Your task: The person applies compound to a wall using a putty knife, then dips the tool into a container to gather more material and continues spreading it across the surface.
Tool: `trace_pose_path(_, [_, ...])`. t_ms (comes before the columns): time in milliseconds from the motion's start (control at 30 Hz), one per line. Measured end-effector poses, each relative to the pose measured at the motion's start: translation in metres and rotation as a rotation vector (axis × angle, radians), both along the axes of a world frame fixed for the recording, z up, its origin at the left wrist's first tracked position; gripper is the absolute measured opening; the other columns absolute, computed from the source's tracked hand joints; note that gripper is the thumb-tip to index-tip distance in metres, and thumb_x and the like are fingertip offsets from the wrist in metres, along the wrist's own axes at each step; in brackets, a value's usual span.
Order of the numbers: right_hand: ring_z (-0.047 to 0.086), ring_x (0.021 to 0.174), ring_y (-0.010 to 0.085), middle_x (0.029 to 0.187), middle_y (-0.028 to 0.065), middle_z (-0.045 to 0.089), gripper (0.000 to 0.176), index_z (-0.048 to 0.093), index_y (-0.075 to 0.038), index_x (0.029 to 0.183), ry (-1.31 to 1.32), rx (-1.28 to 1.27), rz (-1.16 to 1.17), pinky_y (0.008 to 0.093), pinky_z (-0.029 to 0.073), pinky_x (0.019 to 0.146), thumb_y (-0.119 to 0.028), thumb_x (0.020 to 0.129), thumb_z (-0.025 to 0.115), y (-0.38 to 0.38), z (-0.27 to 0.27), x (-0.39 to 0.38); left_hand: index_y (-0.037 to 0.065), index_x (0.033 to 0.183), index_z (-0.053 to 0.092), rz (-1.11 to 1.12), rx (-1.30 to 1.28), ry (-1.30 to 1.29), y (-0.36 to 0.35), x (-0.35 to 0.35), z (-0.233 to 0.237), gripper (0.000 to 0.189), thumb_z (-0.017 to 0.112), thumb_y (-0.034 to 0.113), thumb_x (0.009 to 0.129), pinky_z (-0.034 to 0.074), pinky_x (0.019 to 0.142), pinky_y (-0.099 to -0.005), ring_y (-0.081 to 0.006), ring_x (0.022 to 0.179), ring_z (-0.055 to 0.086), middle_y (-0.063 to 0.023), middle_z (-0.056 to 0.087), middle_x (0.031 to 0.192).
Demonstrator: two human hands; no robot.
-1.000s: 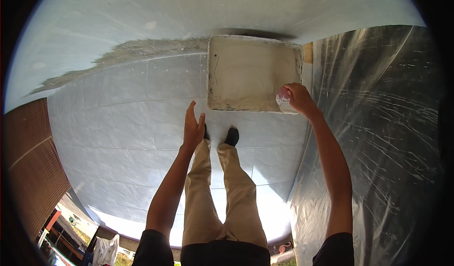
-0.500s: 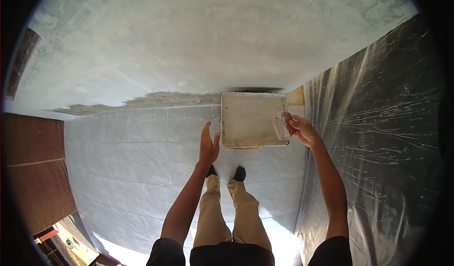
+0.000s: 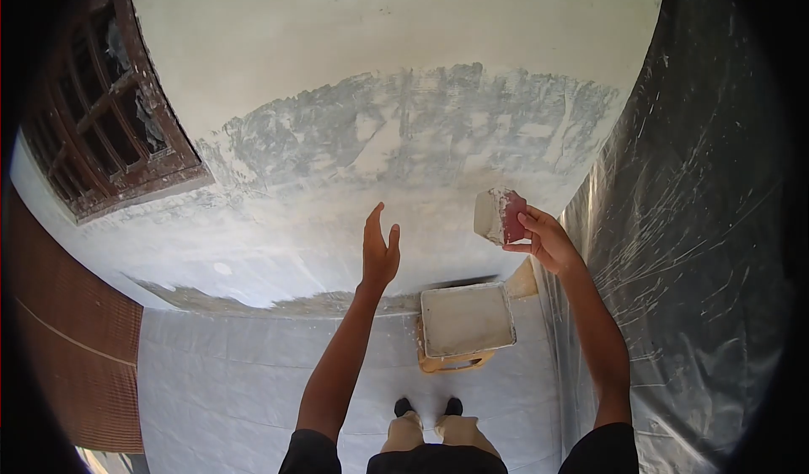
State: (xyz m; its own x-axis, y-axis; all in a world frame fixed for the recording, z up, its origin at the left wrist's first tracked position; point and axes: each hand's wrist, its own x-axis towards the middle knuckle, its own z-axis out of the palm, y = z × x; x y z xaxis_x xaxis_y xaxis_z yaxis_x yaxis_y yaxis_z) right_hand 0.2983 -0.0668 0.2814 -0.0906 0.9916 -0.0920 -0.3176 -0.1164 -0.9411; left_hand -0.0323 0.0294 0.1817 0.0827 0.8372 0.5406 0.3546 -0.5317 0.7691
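My right hand grips a putty knife by its reddish, plaster-crusted part; its pale blade side points left. The knife is held up in front of the wall, which is partly coated in off-white with a rough grey band across it. Held out to the left, my left hand has its fingers stretched and nothing in it. Below both hands a rectangular tray of whitish paste rests on a yellowish stool against the foot of the wall.
A brown wooden window with bars is set in the wall at upper left. Clear plastic sheeting splashed with white hangs on the right. Grey sheeting covers the floor. Brown corrugated material stands at left.
My view has tilted up, so more wall and the window show. My right hand has lifted the putty knife from over the tray to before the wall. My left hand stays spread.
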Motion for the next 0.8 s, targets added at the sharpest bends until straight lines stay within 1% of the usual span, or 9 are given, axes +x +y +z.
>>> trace_pose_path(133, [0.071, 0.111, 0.0211, 0.126, 0.0075, 0.068, 0.041, 0.053, 0.000, 0.143, -0.122, 0.142, -0.068, 0.0475, 0.063, 0.095, -0.020, 0.107, 0.057, 0.011, 0.088, -0.028, -0.002, 0.154, 0.039, 0.000, 0.194, -0.030, 0.020, -0.017, 0.089, 0.054, 0.051, 0.022, 0.108, 0.032, 0.121, -0.0473, -0.0384, 0.145, 0.042, -0.0232, 0.045, 0.156])
trace_pose_path(267, [0.071, 0.105, 0.0187, 0.119, 0.0064, 0.069, 0.036, 0.058, 0.001, 0.137, -0.176, 0.308, -0.103, 0.0461, 0.063, 0.096, -0.019, 0.107, 0.057, 0.022, 0.168, -0.046, -0.002, 0.155, 0.038, 0.007, 0.351, -0.043, 0.034, -0.031, 0.178, 0.054, 0.051, 0.022, 0.108, 0.032, 0.121, -0.0471, -0.0378, 0.146, 0.042, -0.0227, 0.044, 0.156])
trace_pose_path(467, [0.069, 0.100, 0.0116, 0.111, 0.0017, 0.070, 0.030, 0.062, -0.002, 0.133, -0.324, 0.564, -0.179, 0.0413, 0.064, 0.095, -0.017, 0.109, 0.054, 0.048, 0.280, -0.072, 0.001, 0.156, 0.037, 0.070, 0.555, 0.010, 0.056, -0.043, 0.292, 0.055, 0.050, 0.025, 0.108, 0.033, 0.121, -0.0472, -0.0362, 0.147, 0.040, -0.0211, 0.043, 0.156])
trace_pose_path(567, [0.065, 0.095, 0.0068, 0.107, -0.0016, 0.069, 0.031, 0.064, -0.004, 0.134, -0.476, 0.798, -0.284, 0.0338, 0.061, 0.094, -0.020, 0.109, 0.056, 0.064, 0.323, -0.074, 0.001, 0.155, 0.038, 0.092, 0.645, 0.018, 0.073, -0.042, 0.337, 0.055, 0.051, 0.025, 0.107, 0.033, 0.121, -0.0469, -0.0361, 0.146, 0.041, -0.0206, 0.044, 0.156])
trace_pose_path(600, [0.065, 0.095, 0.0068, 0.107, -0.0016, 0.069, 0.031, 0.064, -0.004, 0.134, -0.471, 0.814, -0.287, 0.0338, 0.061, 0.094, -0.020, 0.109, 0.056, 0.072, 0.335, -0.075, 0.001, 0.154, 0.039, 0.102, 0.698, 0.035, 0.079, -0.041, 0.350, 0.055, 0.052, 0.024, 0.107, 0.033, 0.121, -0.0468, -0.0362, 0.146, 0.041, -0.0205, 0.044, 0.156])
trace_pose_path(667, [0.069, 0.102, 0.0147, 0.118, 0.0074, 0.072, 0.032, 0.064, -0.003, 0.136, -0.577, 1.022, -0.451, 0.0348, 0.061, 0.090, -0.016, 0.108, 0.052, 0.086, 0.358, -0.081, 0.001, 0.154, 0.039, 0.119, 0.754, 0.053, 0.089, -0.039, 0.373, 0.055, 0.053, 0.022, 0.106, 0.034, 0.121, -0.0468, -0.0364, 0.146, 0.041, -0.0205, 0.045, 0.155])
trace_pose_path(700, [0.069, 0.102, 0.0147, 0.118, 0.0074, 0.072, 0.032, 0.064, -0.003, 0.136, -0.575, 1.039, -0.454, 0.0348, 0.061, 0.090, -0.016, 0.108, 0.052, 0.090, 0.366, -0.085, 0.000, 0.153, 0.040, 0.133, 0.797, 0.072, 0.094, -0.038, 0.385, 0.055, 0.054, 0.020, 0.105, 0.034, 0.121, -0.0468, -0.0367, 0.145, 0.041, -0.0205, 0.045, 0.155])
trace_pose_path(767, [0.072, 0.104, 0.0255, 0.118, 0.0155, 0.073, 0.030, 0.064, -0.003, 0.134, -0.973, 1.304, -0.785, 0.0382, 0.059, 0.089, -0.009, 0.106, 0.053, 0.095, 0.387, -0.098, 0.000, 0.153, 0.040, 0.169, 0.893, 0.088, 0.107, -0.035, 0.409, 0.055, 0.055, 0.018, 0.103, 0.033, 0.121, -0.0467, -0.0371, 0.145, 0.041, -0.0205, 0.045, 0.154])
trace_pose_path(800, [0.072, 0.104, 0.0255, 0.118, 0.0155, 0.073, 0.030, 0.064, -0.003, 0.134, -0.973, 1.311, -0.790, 0.0382, 0.059, 0.089, -0.009, 0.106, 0.053, 0.100, 0.389, -0.100, 0.000, 0.152, 0.041, 0.198, 0.964, 0.115, 0.110, -0.035, 0.417, 0.055, 0.057, 0.016, 0.102, 0.033, 0.121, -0.0466, -0.0376, 0.145, 0.041, -0.0205, 0.046, 0.154])
